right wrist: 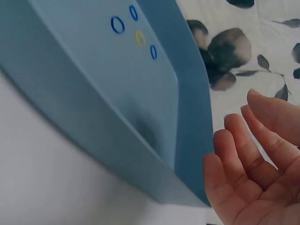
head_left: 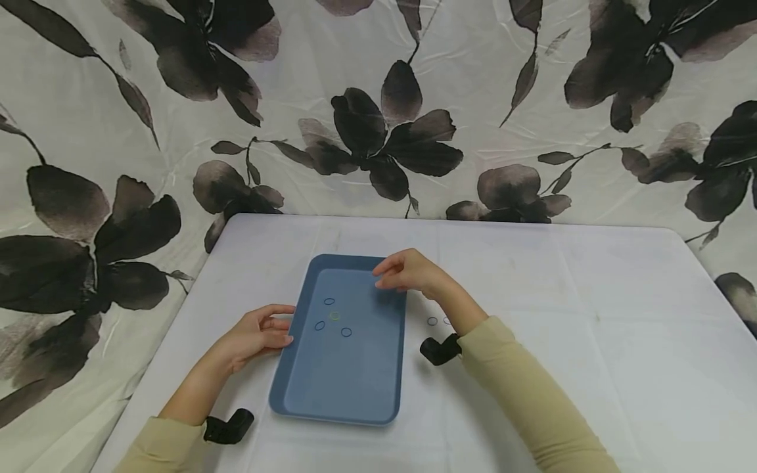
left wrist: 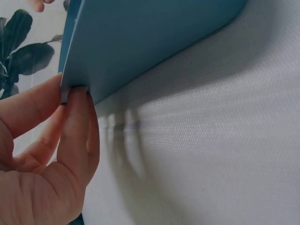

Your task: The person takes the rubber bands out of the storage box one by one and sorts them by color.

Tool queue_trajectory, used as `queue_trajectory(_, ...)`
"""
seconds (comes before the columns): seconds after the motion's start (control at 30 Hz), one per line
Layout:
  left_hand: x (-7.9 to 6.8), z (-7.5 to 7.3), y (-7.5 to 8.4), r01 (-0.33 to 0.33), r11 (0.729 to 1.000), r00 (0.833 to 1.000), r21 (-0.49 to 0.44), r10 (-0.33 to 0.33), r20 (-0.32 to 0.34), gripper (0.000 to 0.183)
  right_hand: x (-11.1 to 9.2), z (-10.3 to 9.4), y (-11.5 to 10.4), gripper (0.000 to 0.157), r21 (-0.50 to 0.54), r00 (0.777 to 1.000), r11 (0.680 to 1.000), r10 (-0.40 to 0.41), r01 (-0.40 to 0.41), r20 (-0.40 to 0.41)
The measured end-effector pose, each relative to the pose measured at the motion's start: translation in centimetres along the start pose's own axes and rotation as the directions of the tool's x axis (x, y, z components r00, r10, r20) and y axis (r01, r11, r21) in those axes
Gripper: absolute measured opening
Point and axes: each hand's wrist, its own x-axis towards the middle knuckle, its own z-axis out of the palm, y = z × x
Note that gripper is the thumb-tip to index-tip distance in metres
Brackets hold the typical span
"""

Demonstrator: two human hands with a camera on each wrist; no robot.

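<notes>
A blue rectangular tray (head_left: 343,387) lies on the white table. My left hand (head_left: 257,336) pinches the tray's left rim; in the left wrist view its fingertips meet the rim's edge and underside. Over the far right corner of the tray, my right hand (head_left: 411,270) hovers with loosely bent fingers and nothing visible in them. Inside the tray are three small blue rings (head_left: 342,332) and one yellow ring (head_left: 331,316), grouped left of the middle. The right wrist view shows the right hand (right wrist: 253,173) beside the tray's end wall.
Two small dark blue rings (head_left: 428,321) lie on the white table (head_left: 568,368) right of the tray, by the right wrist. A black wrist camera (head_left: 229,427) sits on the left wrist, another on the right. A flower-printed cloth (head_left: 367,39) hangs behind the table.
</notes>
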Motion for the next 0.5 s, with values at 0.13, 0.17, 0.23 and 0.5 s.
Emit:
queue_trajectory(0.13, 0.2, 0.0, 0.0, -0.005, 1.000, 1.000, 0.001, 0.005, -0.003, 0.065, 0.3, 0.8, 0.0, 0.030, -0.009, 1.000, 1.000, -0.012, 0.012, 0.005)
queue_trajectory(0.17, 0.2, 0.0, 0.0, -0.006, 1.000, 1.000, 0.002, 0.006, -0.002, 0.064, 0.4, 1.0, 0.0, 0.030, -0.006, 1.000, 1.000, -0.012, 0.012, 0.006)
queue_trajectory(0.23, 0.2, 0.0, 0.0, -0.006, 1.000, 1.000, 0.004, 0.006, -0.002, 0.063, 0.5, 1.4, 0.0, 0.030, -0.003, 1.000, 1.000, -0.014, 0.014, 0.013)
queue_trajectory(0.5, 0.2, 0.0, 0.1, -0.002, 1.000, 1.000, 0.003, 0.002, 0.001, 0.063, 0.8, 3.1, 0.3, 0.028, 0.001, 0.999, 1.000, -0.028, 0.028, 0.029)
